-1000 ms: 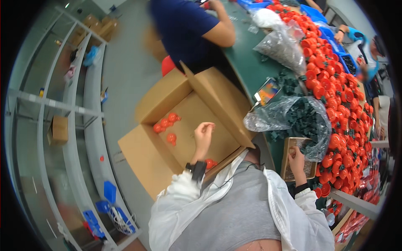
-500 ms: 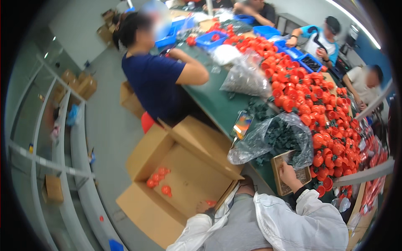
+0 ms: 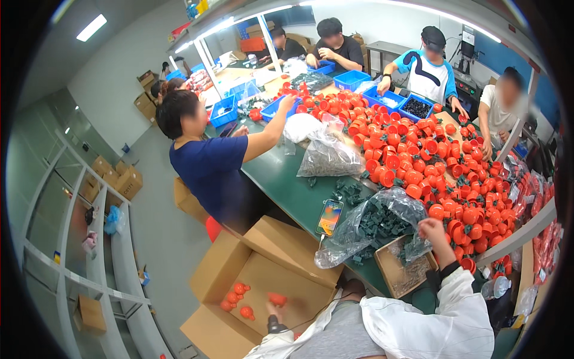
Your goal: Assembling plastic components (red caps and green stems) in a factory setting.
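Far to the left of the left hand point(image 3: 274, 311), past a strip of grey floor point(image 3: 161, 230), stands a shelving unit point(image 3: 128, 263). Closer in, the left flap of the cardboard box point(image 3: 209, 326) leans outward, and the mouth of the box is open above the hand. Just left of that hand, a small group of red bulb-shaped pieces point(image 3: 232, 297) lies on the box bottom. The hand itself reaches in over the near edge; cardboard bottom shows ahead of it and to its right. A red piece point(image 3: 277, 298) is right at its fingertips, but whether they grip it or have let go cannot be told.

To the right of this hand, a raised flap point(image 3: 299, 242) rises between it and the edge of the green table point(image 3: 281, 179). On the table, left of the right hand point(image 3: 435, 233), a phone point(image 3: 329, 216) lies near that edge, then a clear bag point(image 3: 341, 251) of dark green parts. A shallow tray point(image 3: 384, 275) sits just below and left of the right hand. Its fingers bend inward; whether they pinch anything is unclear. A heap of red pieces point(image 3: 418, 176) crowds its far and right sides, and farther right a pale beam point(image 3: 520, 230) slants across.
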A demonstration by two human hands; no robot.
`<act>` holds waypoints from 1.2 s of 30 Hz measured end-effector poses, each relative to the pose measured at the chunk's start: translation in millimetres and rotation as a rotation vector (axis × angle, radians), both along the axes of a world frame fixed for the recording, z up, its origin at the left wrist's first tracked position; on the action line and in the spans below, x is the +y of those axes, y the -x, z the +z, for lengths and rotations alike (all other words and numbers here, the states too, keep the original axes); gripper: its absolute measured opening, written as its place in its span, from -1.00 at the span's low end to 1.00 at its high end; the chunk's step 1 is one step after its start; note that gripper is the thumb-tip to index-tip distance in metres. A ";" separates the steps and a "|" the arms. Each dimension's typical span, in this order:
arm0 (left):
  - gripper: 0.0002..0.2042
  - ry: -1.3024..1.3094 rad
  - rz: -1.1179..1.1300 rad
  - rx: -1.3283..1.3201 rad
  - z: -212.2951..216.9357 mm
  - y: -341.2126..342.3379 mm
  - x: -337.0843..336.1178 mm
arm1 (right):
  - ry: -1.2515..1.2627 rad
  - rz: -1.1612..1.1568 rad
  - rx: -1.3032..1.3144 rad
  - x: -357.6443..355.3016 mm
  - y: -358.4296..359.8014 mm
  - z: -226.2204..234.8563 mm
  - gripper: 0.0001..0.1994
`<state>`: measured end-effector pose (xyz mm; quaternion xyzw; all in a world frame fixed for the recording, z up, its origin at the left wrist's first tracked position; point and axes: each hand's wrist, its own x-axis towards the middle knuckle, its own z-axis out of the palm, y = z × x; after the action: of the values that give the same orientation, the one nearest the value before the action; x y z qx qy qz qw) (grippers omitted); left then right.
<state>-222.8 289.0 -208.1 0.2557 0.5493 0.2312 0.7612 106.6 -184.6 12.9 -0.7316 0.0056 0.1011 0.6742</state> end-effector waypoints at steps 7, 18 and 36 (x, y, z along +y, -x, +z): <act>-0.57 0.058 -0.104 -0.312 196.4 -64.4 -7.6 | -0.036 0.005 -0.206 36.3 -61.8 98.0 -0.74; -0.61 0.018 -0.797 -0.509 281.3 -124.7 -165.2 | -0.088 -0.015 -0.266 79.0 -29.0 94.3 -0.42; -0.82 -0.376 -1.099 -0.332 263.3 -148.6 -244.9 | -0.305 0.191 0.010 83.9 128.5 71.2 -0.88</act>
<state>-74.1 44.1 55.2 0.5927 0.1604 -0.0664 0.7865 -21.9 -100.7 84.1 -0.6175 -0.0761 0.1680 0.7647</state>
